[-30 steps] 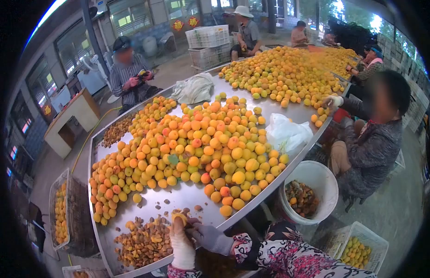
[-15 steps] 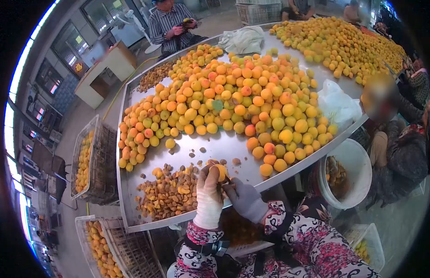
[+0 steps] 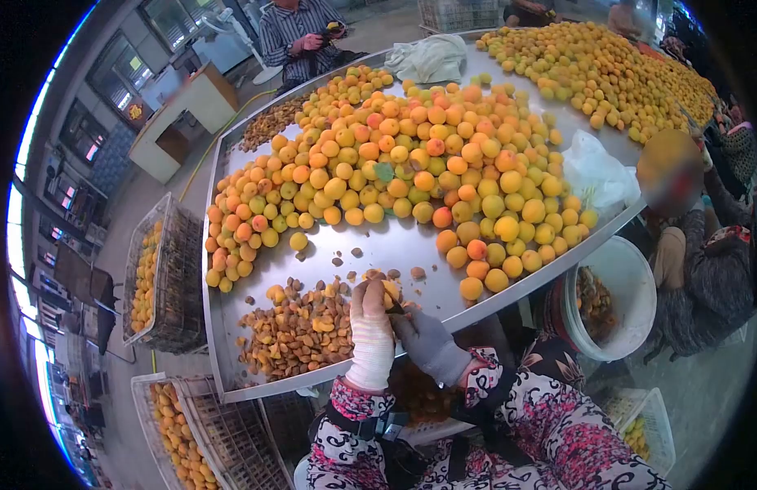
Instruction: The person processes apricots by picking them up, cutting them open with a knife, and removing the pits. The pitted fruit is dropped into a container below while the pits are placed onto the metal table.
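Observation:
My left hand (image 3: 369, 335), in a pale glove, is closed around an orange apricot (image 3: 390, 292) above the near edge of the metal table (image 3: 378, 257). My right hand (image 3: 433, 347), in a grey glove, meets it from the right with fingers pressed together; a small dark object shows at its fingertips, too small to name. Left of my hands lies a heap of brown pits and torn fruit pieces (image 3: 301, 335). Beyond them spreads a large pile of whole apricots (image 3: 354, 167).
Crates of apricots (image 3: 146, 282) stand left of the table. A white bucket (image 3: 636, 306) is at the right, near a seated person (image 3: 705, 261). Across the table are a grey cloth (image 3: 427, 59), a plastic bag (image 3: 595, 175) and a person in a striped shirt (image 3: 293, 37).
The view has shifted slightly. Both hands stay together at the table edge around the apricot, with only small finger movements. The person in the striped shirt has moved slightly.

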`<state>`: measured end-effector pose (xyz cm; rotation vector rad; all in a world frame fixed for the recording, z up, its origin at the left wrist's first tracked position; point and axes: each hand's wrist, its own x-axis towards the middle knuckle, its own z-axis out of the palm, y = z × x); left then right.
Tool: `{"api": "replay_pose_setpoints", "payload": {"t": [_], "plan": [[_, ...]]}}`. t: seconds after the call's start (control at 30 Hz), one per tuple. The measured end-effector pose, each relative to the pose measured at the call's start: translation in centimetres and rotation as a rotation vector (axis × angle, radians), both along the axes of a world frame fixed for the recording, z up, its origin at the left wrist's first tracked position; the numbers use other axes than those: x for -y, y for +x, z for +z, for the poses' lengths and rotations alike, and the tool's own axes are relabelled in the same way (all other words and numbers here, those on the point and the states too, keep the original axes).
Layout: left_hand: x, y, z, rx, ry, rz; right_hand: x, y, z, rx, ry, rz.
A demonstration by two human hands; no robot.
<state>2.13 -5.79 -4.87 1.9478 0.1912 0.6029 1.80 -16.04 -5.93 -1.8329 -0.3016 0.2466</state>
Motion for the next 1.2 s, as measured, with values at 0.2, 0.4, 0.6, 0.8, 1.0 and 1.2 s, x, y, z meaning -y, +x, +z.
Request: {"api": "replay_pose_setpoints", "payload": {"t": [0.2, 0.4, 0.6, 0.8, 1.0, 1.2], "plan": [[0.2, 0.4, 0.6, -0.254, -1.019, -0.029, 0.0, -0.3, -3.2, 0.547, -0.169, 0.211], [-2.2, 0.9, 0.0, -0.110, -1.230, -0.245, 1.1, 1.0, 0.4, -0.001, -0.051, 0.207], [1.6, -0.4, 2.7, -0.010, -0.335, -0.280, 4.8, 4.5, 5.3, -0.550, 0.183, 0.100], [2.3, -0.5, 3.1, 0.080, 0.366, -0.385, 4.1, 5.8, 0.2, -0.294, 0.260, 0.133], [1.9, -0.7, 0.5, 0.114, 0.174, -0.325, 4.4, 4.2, 2.4, -0.487, 0.471, 0.062], [2.2, -1.4, 1.8, 0.060, 0.214, -0.356, 4.5, 2.9, 6.8, -0.624, 0.596, 0.007]]}}
